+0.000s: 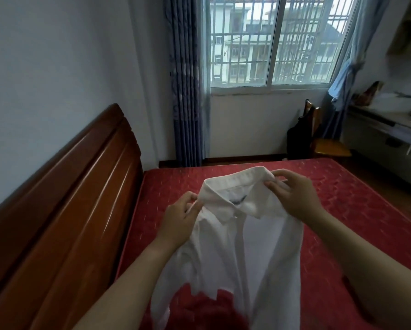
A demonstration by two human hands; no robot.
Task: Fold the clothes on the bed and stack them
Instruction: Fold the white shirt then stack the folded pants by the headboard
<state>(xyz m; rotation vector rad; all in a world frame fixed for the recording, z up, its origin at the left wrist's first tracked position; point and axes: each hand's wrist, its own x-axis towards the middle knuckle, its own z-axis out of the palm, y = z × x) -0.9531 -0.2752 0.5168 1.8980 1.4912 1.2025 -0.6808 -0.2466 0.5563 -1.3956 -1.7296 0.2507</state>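
- Early in the task, by the look of it: white shirt (235, 234) held up unfolded, no fold made in it yet.
- Left hand (179, 217) pinched shut on the collar's left end, thumb and fingertips (195, 204) together on the cloth.
- Right hand (295, 196) clamped on the collar's right end, fingers curled over the edge, thumb beneath.
- Collar stretched between the two grips; body of the shirt hanging below the fingers, placket open, hem trailing down toward the red bed (342, 198) under the wrists.
- A darker red cloth (204, 308) low beneath the hanging hem, blurred; garment or bedding, cannot tell which.
- No folded stack visible anywhere on the mattress beyond or beside the fingers.
- Left to do, judged from this: lay the shirt flat, fold sleeves and body, start a stack, then deal with whatever other clothes lie out of view.
- Containers: none in view near the hands; far to the right of the right fingers a cluttered desk (388, 129), contents too blurred to name.
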